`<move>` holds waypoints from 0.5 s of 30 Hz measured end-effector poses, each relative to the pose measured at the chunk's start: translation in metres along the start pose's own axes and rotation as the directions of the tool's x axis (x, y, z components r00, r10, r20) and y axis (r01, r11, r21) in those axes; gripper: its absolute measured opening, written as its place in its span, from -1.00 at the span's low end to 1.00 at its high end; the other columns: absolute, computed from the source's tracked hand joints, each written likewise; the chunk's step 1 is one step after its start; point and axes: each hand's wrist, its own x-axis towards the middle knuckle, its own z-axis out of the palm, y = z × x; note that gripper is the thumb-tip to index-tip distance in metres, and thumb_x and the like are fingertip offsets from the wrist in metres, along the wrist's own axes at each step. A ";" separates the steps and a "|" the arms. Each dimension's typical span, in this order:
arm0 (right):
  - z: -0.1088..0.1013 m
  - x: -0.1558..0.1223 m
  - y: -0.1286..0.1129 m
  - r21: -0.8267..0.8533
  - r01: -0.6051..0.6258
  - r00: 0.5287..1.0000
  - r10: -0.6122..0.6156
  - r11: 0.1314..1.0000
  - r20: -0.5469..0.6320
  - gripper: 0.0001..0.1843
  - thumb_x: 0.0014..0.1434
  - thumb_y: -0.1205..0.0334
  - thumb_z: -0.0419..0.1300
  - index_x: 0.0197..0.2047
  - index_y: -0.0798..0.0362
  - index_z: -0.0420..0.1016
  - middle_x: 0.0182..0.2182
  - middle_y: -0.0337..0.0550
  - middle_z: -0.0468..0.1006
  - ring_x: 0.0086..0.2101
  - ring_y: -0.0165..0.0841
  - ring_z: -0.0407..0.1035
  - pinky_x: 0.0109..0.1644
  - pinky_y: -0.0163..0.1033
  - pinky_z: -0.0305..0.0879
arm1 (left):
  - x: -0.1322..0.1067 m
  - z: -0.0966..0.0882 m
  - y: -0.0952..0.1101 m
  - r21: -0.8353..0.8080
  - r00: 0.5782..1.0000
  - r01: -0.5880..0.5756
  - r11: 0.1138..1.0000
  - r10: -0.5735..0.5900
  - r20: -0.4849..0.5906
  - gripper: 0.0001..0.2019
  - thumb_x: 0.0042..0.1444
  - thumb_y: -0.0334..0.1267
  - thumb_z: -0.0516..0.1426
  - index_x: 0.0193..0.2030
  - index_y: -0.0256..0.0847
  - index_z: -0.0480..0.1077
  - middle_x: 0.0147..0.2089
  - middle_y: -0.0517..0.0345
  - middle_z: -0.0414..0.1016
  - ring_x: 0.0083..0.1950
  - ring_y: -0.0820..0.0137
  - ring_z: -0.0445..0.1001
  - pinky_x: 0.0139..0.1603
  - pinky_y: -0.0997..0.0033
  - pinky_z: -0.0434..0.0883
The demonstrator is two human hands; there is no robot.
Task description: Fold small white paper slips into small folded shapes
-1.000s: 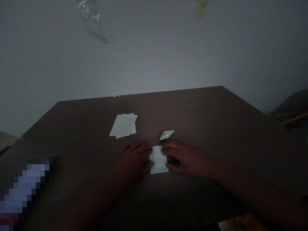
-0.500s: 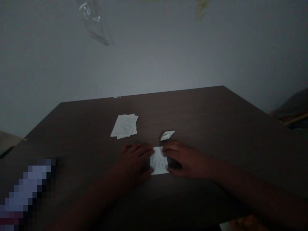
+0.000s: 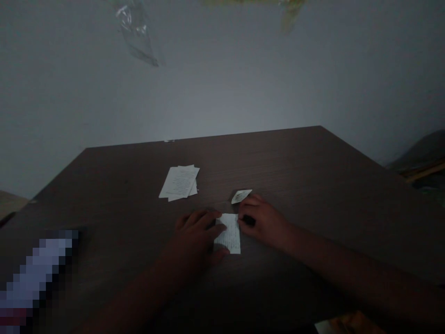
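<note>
A small white slip of paper with handwriting (image 3: 231, 237) lies on the dark wood table (image 3: 278, 162), and my left hand (image 3: 196, 236) covers its left edge, fingers on top and thumb at its lower corner. My right hand (image 3: 260, 220) sits just right of the slip, curled, with fingertips near its upper right corner. A dark patch shows between those fingers, too dim to identify. A small folded paper piece (image 3: 241, 196) lies just above my right hand. Farther left rests a loose stack of written sheets (image 3: 178, 182).
A blurred pale object (image 3: 34, 273) lies at the table's near left. A clear plastic bag (image 3: 135, 32) hangs at the top against the grey wall (image 3: 222, 88). A colourful printed item (image 3: 351, 324) shows at the bottom edge, beyond the table's near side.
My right hand has drawn back rightward and upward off the slip. My left hand has shifted right, further over the slip's left edge.
</note>
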 end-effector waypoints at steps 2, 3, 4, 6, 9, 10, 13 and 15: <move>-0.001 0.003 0.000 -0.036 -0.024 1.000 0.024 0.999 -0.017 -0.86 0.37 0.41 0.42 -0.17 -0.04 0.63 -0.10 -0.09 0.72 0.02 -0.10 0.58 0.24 0.07 0.53 | -0.001 0.003 -0.001 0.006 1.000 -0.004 1.000 0.004 -0.010 -0.52 0.37 -0.11 0.49 0.39 0.10 0.66 0.52 -0.06 0.63 0.52 -0.24 0.52 0.49 -0.49 0.47; -0.002 0.004 -0.001 -0.052 -0.032 0.999 0.031 0.998 -0.013 -0.86 0.38 0.40 0.42 -0.15 -0.04 0.63 -0.09 -0.09 0.71 0.03 -0.10 0.57 0.24 0.08 0.53 | -0.002 0.004 0.000 0.010 1.000 -0.004 1.000 0.004 -0.012 -0.50 0.38 -0.12 0.49 0.42 0.11 0.65 0.53 -0.06 0.62 0.52 -0.25 0.51 0.50 -0.50 0.46; -0.003 0.004 -0.003 -0.066 -0.035 0.999 0.035 0.997 -0.003 -0.87 0.38 0.39 0.42 -0.13 -0.04 0.63 -0.07 -0.08 0.71 0.04 -0.09 0.57 0.24 0.08 0.53 | -0.002 0.004 0.000 0.012 1.000 -0.004 1.000 0.005 -0.014 -0.48 0.38 -0.13 0.48 0.45 0.12 0.63 0.53 -0.06 0.62 0.52 -0.25 0.50 0.50 -0.51 0.46; -0.006 0.001 -0.008 -0.086 -0.019 0.999 0.023 0.996 0.040 -0.87 0.38 0.35 0.45 -0.06 -0.03 0.65 0.00 -0.04 0.71 0.10 -0.05 0.55 0.27 0.10 0.53 | -0.002 0.003 0.001 0.019 1.000 -0.013 1.000 0.013 -0.010 -0.44 0.39 -0.16 0.47 0.50 0.14 0.61 0.56 -0.07 0.59 0.53 -0.27 0.49 0.51 -0.53 0.45; -0.009 -0.007 -0.017 -0.093 0.033 0.995 -0.024 0.995 0.098 -0.75 0.38 0.29 0.50 0.09 0.00 0.68 0.11 0.04 0.70 0.20 0.01 0.52 0.31 0.13 0.53 | -0.002 -0.003 0.004 0.017 1.000 -0.030 0.999 0.030 0.003 -0.45 0.39 -0.19 0.46 0.49 0.16 0.64 0.59 -0.09 0.56 0.55 -0.29 0.47 0.53 -0.57 0.42; -0.010 -0.010 -0.019 -0.092 0.054 0.993 -0.044 0.994 0.109 -0.73 0.38 0.27 0.51 0.12 -0.01 0.69 0.13 0.05 0.70 0.20 0.02 0.52 0.31 0.14 0.52 | -0.002 -0.006 0.005 0.002 0.999 -0.044 0.999 0.044 0.009 -0.46 0.38 -0.19 0.46 0.47 0.15 0.66 0.58 -0.08 0.56 0.55 -0.29 0.47 0.54 -0.58 0.41; -0.009 -0.015 -0.024 -0.094 0.121 0.983 -0.106 0.988 0.152 -0.82 0.42 0.25 0.50 0.07 -0.03 0.74 0.06 -0.01 0.73 0.13 -0.01 0.55 0.27 0.15 0.52 | -0.001 -0.013 0.007 -0.068 0.997 -0.069 0.995 0.070 0.018 -0.48 0.39 -0.20 0.47 0.45 0.19 0.67 0.55 -0.02 0.60 0.55 -0.23 0.49 0.54 -0.49 0.46; -0.008 -0.015 -0.024 -0.098 0.133 0.980 -0.116 0.986 0.162 -0.94 0.45 0.27 0.48 -0.03 -0.04 0.75 -0.03 -0.05 0.74 0.04 -0.05 0.56 0.21 0.13 0.51 | 0.000 -0.013 0.007 -0.079 0.999 -0.049 0.996 0.049 0.007 -0.54 0.41 -0.23 0.47 0.39 0.21 0.70 0.51 0.01 0.63 0.53 -0.20 0.50 0.52 -0.44 0.49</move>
